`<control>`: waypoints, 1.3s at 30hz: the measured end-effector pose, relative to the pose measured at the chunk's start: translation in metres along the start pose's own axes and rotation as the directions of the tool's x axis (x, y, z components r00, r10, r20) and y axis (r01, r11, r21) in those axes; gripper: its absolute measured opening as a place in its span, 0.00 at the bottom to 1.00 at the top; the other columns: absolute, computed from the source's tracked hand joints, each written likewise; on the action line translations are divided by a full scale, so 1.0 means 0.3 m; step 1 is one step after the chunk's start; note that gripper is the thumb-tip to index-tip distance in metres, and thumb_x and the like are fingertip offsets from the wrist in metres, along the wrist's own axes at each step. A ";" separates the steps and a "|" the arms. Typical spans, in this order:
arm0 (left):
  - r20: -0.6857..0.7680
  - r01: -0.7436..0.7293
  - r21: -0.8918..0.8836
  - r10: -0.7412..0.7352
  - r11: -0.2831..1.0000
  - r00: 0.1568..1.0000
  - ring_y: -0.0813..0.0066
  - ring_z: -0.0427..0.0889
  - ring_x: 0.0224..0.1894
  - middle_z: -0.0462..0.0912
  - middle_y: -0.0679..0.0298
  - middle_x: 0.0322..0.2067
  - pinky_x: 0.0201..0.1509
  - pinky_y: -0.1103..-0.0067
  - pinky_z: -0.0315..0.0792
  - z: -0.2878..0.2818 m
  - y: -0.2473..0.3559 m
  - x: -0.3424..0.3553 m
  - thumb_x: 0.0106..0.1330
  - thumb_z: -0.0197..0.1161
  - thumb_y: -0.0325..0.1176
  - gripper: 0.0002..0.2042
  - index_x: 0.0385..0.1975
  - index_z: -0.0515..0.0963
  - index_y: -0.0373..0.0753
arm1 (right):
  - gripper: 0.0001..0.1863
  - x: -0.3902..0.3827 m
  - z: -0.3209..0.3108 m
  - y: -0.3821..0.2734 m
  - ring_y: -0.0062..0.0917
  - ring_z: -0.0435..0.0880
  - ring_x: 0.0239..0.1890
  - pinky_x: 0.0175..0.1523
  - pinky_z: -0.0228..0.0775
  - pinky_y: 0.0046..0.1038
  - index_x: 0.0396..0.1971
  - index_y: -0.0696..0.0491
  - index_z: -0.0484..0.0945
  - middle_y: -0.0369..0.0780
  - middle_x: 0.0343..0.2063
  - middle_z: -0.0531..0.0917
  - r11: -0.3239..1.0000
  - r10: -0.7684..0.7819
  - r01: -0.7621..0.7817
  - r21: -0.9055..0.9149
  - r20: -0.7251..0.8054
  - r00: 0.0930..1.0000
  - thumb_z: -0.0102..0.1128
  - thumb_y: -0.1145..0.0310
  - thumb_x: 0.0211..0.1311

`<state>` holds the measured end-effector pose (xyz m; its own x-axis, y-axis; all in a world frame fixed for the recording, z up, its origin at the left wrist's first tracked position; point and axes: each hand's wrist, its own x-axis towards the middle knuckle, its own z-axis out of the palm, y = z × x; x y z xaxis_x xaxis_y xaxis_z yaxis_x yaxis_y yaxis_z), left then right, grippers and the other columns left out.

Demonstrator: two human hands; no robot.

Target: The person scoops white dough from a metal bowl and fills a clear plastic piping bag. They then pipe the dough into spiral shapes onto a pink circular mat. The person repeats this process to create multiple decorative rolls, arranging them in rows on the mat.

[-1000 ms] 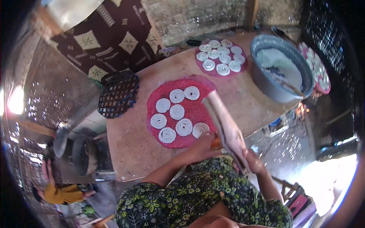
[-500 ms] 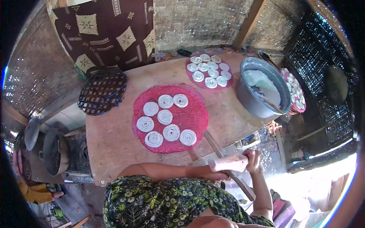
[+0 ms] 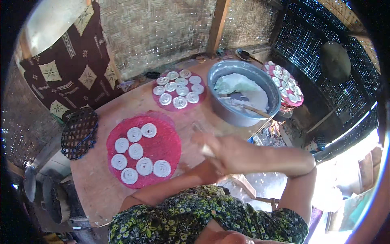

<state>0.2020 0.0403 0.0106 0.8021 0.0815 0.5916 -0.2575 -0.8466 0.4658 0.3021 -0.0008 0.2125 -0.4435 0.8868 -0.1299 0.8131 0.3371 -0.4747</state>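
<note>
Over the near edge of the table, my left hand grips a wooden tool whose lower end juts out toward my body. My right hand lies across its upper part, beside a short pale piece on the tool; motion smears the fingers, and they partly hide my left hand. To the left, a round red mesh mat carries several flat white spiral rounds, with bare mesh at its right side. A similar mat behind it is covered with white rounds.
On the table stands a big grey tub of white dough with a wooden stick. Beyond it rises a stack of loaded red mats. A dark woven basket sits left; a fire burns below the right edge.
My right hand has swung left and up from beside the wooden tool to over it. The view has turned, so the table and mats sit further left.
</note>
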 end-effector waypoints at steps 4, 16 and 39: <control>0.326 0.668 -0.054 -0.619 0.742 0.714 0.62 0.80 0.38 0.81 0.57 0.31 0.43 0.69 0.72 -0.106 0.003 0.153 0.58 0.60 0.33 0.07 0.35 0.79 0.40 | 0.24 -0.047 -0.202 0.216 0.42 0.79 0.39 0.41 0.70 0.37 0.52 0.53 0.64 0.47 0.38 0.76 0.997 0.073 -0.077 0.000 -0.333 0.940 0.58 0.73 0.54; -0.908 0.026 -0.386 -0.384 0.922 0.165 0.63 0.71 0.55 0.72 0.56 0.51 0.59 0.63 0.67 -0.234 -0.226 0.410 0.66 0.56 0.37 0.20 0.55 0.66 0.36 | 0.11 0.181 -0.303 0.815 0.31 0.79 0.34 0.44 0.73 0.35 0.42 0.50 0.60 0.41 0.32 0.73 0.128 0.504 0.762 0.635 -0.703 0.501 0.39 0.57 0.72; -0.922 0.665 -0.237 -0.381 0.708 0.076 0.66 0.78 0.44 0.78 0.59 0.45 0.49 0.73 0.73 -0.187 -0.375 0.014 0.57 0.63 0.22 0.15 0.46 0.74 0.32 | 0.14 0.143 -0.131 1.320 0.44 0.82 0.37 0.40 0.74 0.43 0.37 0.56 0.79 0.52 0.32 0.82 0.871 0.398 -0.375 -0.317 0.010 0.917 0.52 0.73 0.49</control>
<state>0.2041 0.1654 -0.0025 -0.3373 0.8133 0.4742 0.2231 -0.4202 0.8795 0.6200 0.1831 0.0531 -0.0869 0.9446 -0.3165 0.9941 0.0616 -0.0892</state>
